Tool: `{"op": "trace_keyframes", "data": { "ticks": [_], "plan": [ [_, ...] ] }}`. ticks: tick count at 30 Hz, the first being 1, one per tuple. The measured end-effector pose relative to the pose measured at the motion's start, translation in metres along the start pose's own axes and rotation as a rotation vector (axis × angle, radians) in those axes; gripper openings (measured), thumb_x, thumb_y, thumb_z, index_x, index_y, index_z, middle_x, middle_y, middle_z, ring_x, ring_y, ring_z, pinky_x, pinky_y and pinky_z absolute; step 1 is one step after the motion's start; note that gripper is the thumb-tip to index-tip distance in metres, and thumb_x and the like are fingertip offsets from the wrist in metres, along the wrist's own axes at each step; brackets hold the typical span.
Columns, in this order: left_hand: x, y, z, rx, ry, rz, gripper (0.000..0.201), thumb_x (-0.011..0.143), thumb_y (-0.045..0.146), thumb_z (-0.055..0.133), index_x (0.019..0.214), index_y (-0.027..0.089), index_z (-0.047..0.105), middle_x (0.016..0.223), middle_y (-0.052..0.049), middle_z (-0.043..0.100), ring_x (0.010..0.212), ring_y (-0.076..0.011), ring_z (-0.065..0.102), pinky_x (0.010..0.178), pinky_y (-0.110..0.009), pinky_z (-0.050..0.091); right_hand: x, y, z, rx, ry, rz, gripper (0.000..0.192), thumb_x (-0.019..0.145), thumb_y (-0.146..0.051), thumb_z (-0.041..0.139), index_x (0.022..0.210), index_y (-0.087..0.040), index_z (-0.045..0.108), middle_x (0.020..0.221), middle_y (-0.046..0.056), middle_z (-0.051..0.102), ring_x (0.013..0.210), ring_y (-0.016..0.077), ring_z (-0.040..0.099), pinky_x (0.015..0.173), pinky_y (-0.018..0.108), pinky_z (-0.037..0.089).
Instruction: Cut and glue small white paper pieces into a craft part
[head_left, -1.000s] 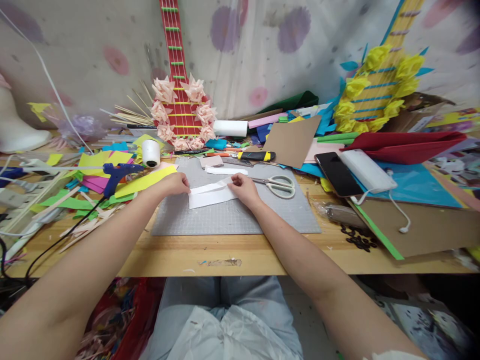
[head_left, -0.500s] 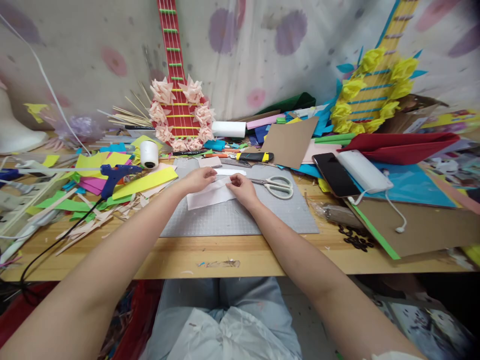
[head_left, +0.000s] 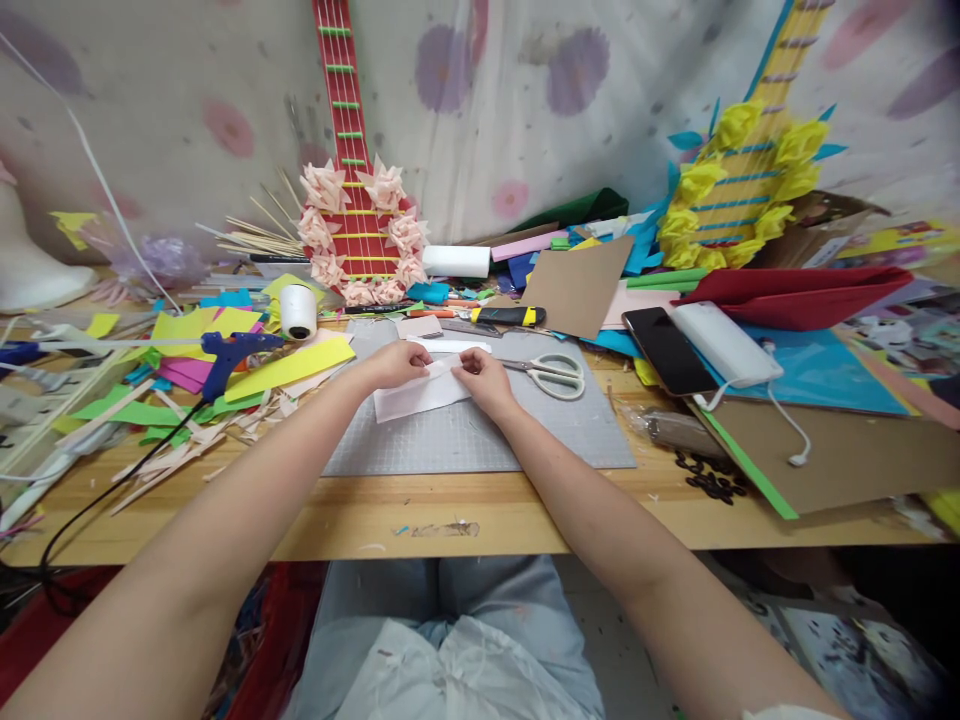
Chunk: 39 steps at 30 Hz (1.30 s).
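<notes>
A sheet of white paper (head_left: pixel 420 397) lies on the grey cutting mat (head_left: pixel 480 445) between my hands. My left hand (head_left: pixel 403 364) pinches its upper left part, fingertips closed on the edge. At the upper right, my right hand (head_left: pixel 481 378) grips the same paper between thumb and fingers. Just behind the hands is a narrow white strip (head_left: pixel 454 346). Scissors with pale handles (head_left: pixel 556 377) rest to the right of my right hand, their blades partly behind it. A utility knife (head_left: pixel 510 316) with a black and yellow handle lies beyond the mat's far edge.
A blue glue gun (head_left: pixel 225 360) sits among paper scraps on the left, its cord running off the front edge. A white thread spool (head_left: pixel 298 312) stands nearby. Two flowered paper guitars, one red (head_left: pixel 360 235) and one yellow, lean behind. A phone (head_left: pixel 667 350) lies right.
My left hand has moved slightly down and right along the paper's upper edge, closer to my right hand. The right hand stays nearly in place.
</notes>
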<state>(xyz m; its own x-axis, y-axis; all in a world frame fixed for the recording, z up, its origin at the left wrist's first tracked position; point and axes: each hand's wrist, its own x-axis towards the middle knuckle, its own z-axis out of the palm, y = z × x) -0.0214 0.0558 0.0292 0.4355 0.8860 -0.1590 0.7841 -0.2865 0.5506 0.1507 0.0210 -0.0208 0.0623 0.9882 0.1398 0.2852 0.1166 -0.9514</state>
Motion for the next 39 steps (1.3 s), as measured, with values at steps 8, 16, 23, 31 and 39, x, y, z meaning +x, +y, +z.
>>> {"op": "trace_keyframes", "data": {
  "ticks": [8, 16, 23, 31, 39],
  "plan": [
    [-0.003, 0.002, 0.000, -0.285, 0.025, -0.008, 0.016, 0.057, 0.024, 0.058, 0.070, 0.017, 0.061, 0.062, 0.001, 0.058, 0.059, -0.0121, 0.051, 0.055, -0.022, 0.036, 0.003, -0.003, -0.003, 0.121, -0.093, -0.013, 0.027, 0.059, -0.030, 0.061, 0.083, -0.018, 0.054, 0.074, -0.001, 0.058, 0.066, 0.0109, 0.052, 0.065, 0.025, 0.041],
    [-0.009, 0.016, -0.008, -0.549, 0.020, -0.050, 0.018, 0.052, 0.020, 0.065, 0.068, 0.015, 0.062, 0.062, 0.001, 0.058, 0.055, -0.0093, 0.047, 0.052, -0.021, 0.032, 0.021, -0.011, -0.008, 0.299, -0.140, 0.104, 0.036, 0.055, -0.033, 0.065, 0.085, -0.017, 0.053, 0.071, -0.001, 0.057, 0.062, 0.0106, 0.053, 0.059, 0.023, 0.040],
    [-0.015, 0.012, -0.009, -0.615, 0.016, -0.157, 0.030, 0.056, 0.037, 0.066, 0.076, 0.016, 0.063, 0.066, 0.000, 0.059, 0.050, -0.0080, 0.044, 0.045, -0.021, 0.024, 0.035, -0.030, -0.013, 0.128, -0.113, 0.023, 0.029, 0.057, -0.028, 0.061, 0.083, -0.017, 0.053, 0.070, -0.001, 0.056, 0.062, 0.0109, 0.052, 0.059, 0.024, 0.041],
    [-0.023, 0.005, 0.001, -0.663, -0.034, -0.126, 0.044, 0.049, 0.039, 0.072, 0.083, 0.014, 0.063, 0.079, -0.003, 0.064, 0.068, -0.0165, 0.055, 0.057, -0.025, 0.037, 0.055, -0.041, -0.014, -0.132, -0.104, -0.145, 0.023, 0.060, -0.022, 0.057, 0.083, -0.017, 0.055, 0.072, -0.001, 0.056, 0.066, 0.0112, 0.051, 0.063, 0.025, 0.041],
    [-0.029, 0.011, 0.015, -0.835, 0.017, -0.138, 0.042, 0.048, 0.034, 0.073, 0.085, 0.014, 0.063, 0.081, -0.005, 0.065, 0.073, -0.0188, 0.059, 0.064, -0.028, 0.042, 0.069, -0.076, -0.019, -0.362, -0.277, -0.325, 0.021, 0.064, -0.020, 0.056, 0.085, -0.016, 0.058, 0.074, 0.000, 0.058, 0.067, 0.0109, 0.050, 0.062, 0.024, 0.038]
  ]
}}
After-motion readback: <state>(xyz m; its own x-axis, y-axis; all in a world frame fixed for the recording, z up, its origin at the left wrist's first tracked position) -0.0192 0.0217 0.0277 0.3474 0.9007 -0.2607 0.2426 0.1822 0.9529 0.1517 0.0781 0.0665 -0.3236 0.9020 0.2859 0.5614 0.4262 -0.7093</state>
